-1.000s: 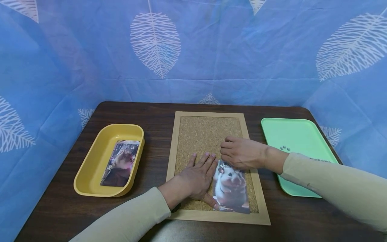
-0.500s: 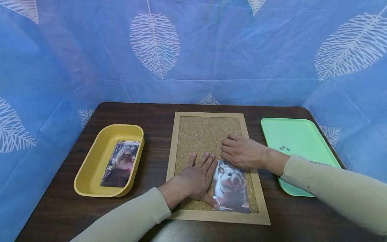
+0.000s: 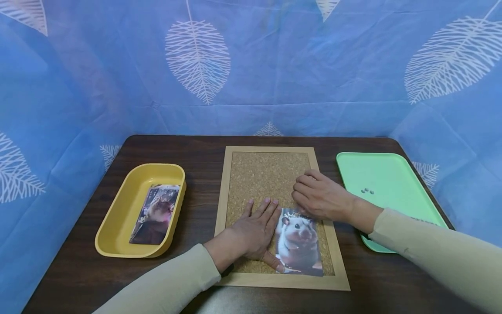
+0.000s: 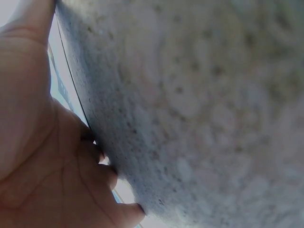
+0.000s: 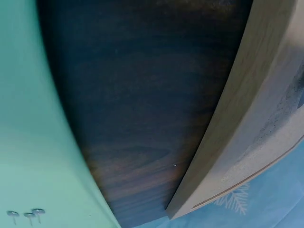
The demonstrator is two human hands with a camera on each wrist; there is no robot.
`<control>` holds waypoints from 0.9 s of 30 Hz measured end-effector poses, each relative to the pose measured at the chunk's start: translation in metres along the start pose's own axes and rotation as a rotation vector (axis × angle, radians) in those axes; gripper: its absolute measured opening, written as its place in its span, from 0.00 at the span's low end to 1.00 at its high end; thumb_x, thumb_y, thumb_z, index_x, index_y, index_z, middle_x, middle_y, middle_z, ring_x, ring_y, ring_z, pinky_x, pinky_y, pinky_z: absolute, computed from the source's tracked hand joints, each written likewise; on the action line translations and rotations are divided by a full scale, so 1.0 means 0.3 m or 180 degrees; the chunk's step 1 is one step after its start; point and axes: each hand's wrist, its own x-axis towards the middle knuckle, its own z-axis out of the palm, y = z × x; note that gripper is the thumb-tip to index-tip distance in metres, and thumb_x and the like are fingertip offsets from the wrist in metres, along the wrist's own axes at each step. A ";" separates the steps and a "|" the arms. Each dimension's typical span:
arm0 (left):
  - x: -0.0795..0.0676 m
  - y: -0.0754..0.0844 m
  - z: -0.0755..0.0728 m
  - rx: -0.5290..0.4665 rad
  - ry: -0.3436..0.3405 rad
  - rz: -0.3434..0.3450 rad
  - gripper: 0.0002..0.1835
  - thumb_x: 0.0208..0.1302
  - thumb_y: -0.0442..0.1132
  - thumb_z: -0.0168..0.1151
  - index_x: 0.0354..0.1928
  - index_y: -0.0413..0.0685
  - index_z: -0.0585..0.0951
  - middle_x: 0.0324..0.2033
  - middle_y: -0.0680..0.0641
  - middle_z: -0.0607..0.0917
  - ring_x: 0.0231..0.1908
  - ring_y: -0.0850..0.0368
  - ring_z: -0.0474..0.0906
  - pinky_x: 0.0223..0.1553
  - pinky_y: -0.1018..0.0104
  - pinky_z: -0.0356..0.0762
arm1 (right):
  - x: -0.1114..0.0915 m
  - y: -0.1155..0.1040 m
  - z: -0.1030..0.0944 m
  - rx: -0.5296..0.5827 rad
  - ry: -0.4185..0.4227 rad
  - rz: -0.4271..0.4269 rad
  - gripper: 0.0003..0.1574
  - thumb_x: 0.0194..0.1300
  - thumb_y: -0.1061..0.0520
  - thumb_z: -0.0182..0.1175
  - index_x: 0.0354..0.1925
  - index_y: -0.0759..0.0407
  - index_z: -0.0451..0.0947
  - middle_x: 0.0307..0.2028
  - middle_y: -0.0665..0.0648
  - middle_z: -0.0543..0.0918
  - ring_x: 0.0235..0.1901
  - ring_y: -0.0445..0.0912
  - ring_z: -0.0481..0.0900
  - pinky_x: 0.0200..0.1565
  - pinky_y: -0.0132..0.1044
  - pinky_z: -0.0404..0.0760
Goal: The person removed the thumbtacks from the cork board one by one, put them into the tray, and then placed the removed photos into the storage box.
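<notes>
My left hand (image 3: 252,235) lies flat with fingers spread on the cork board (image 3: 266,174). Its thumb presses the lower left corner of a photo (image 3: 300,244) of a white and grey hamster, which lies on the board's lower right. In the left wrist view, the palm (image 4: 42,156) shows beside the blurred cork surface. My right hand (image 3: 323,196) is over the photo's top edge with its fingers curled down. What is under those fingertips is hidden, so I cannot tell whether they pinch anything. The right wrist view does not show the hand.
At the left stands a yellow tray (image 3: 113,222) holding another photo (image 3: 157,213). A green tray (image 3: 376,170) with three small metal pins (image 5: 28,216) is at the right, partly under the right forearm. The dark wooden table (image 3: 204,174) meets a blue leaf-print cloth (image 3: 274,65) behind.
My right hand has shifted slightly right, uncovering more of the photo's top edge. The left hand and the photo keep their places. The head view has tilted and moved a little.
</notes>
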 end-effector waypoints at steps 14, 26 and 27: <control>-0.010 0.005 -0.006 -0.0010 0.0020 0.0001 0.79 0.46 0.92 0.50 0.86 0.47 0.37 0.85 0.44 0.35 0.85 0.47 0.30 0.83 0.39 0.37 | -0.062 0.013 -0.034 -0.0009 0.0290 0.0634 0.22 0.81 0.53 0.41 0.38 0.61 0.78 0.38 0.59 0.84 0.43 0.57 0.80 0.50 0.54 0.76; -0.011 0.006 -0.010 -0.0021 0.0010 0.0040 0.78 0.47 0.92 0.50 0.86 0.46 0.37 0.85 0.43 0.34 0.84 0.47 0.29 0.82 0.39 0.37 | -0.164 0.029 -0.058 -0.0090 0.0649 0.0953 0.16 0.75 0.57 0.47 0.36 0.66 0.76 0.36 0.64 0.83 0.41 0.62 0.80 0.46 0.59 0.76; -0.011 0.006 -0.009 -0.0026 0.0006 0.0043 0.78 0.47 0.92 0.50 0.86 0.46 0.37 0.85 0.43 0.34 0.84 0.47 0.29 0.82 0.39 0.36 | -0.175 0.031 -0.062 -0.0101 0.0655 0.0988 0.16 0.75 0.57 0.48 0.35 0.66 0.75 0.36 0.64 0.83 0.41 0.62 0.80 0.46 0.59 0.76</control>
